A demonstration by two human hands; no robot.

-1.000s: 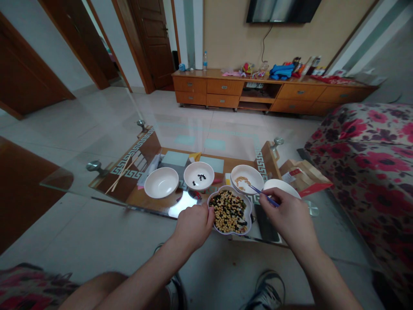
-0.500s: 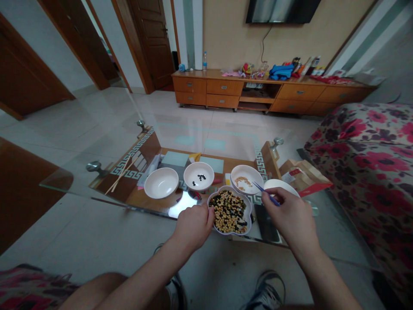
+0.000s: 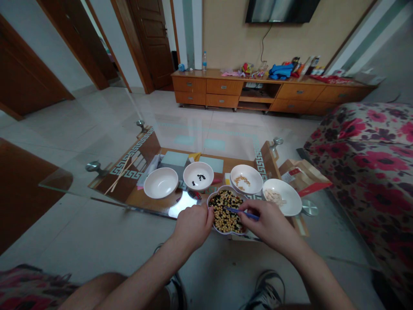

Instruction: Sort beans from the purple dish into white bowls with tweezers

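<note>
My left hand [image 3: 194, 227] is closed on the left rim of a flower-shaped bowl [image 3: 231, 233], which holds mixed black, yellow and green beans [image 3: 226, 217]. Blue tweezers [image 3: 247, 214] are pinched in my right hand [image 3: 269, 221], their tips down among the beans. Whether the tips grip a bean is too small to tell. Behind stand round white bowls: one with several black beans [image 3: 198, 185], another with yellowish beans [image 3: 246, 190]. At the right, a white bowl [image 3: 292, 209] contains pale flat pieces [image 3: 274, 197]. The leftmost white bowl [image 3: 161, 183] shows a bare inside.
Everything stands on a glass-topped table [image 3: 206, 148] with a patterned border. Wooden chopsticks [image 3: 121, 174] lie at its left. A brown paper bag [image 3: 303, 174] is at the right, near a flowered sofa [image 3: 371, 150]. A long cabinet [image 3: 222, 88] lines the far wall.
My right hand has moved left with the tweezers, from the bowl of yellowish beans to the mixed beans. The rightmost bowl is now uncovered. My left hand stays at the rim.
</note>
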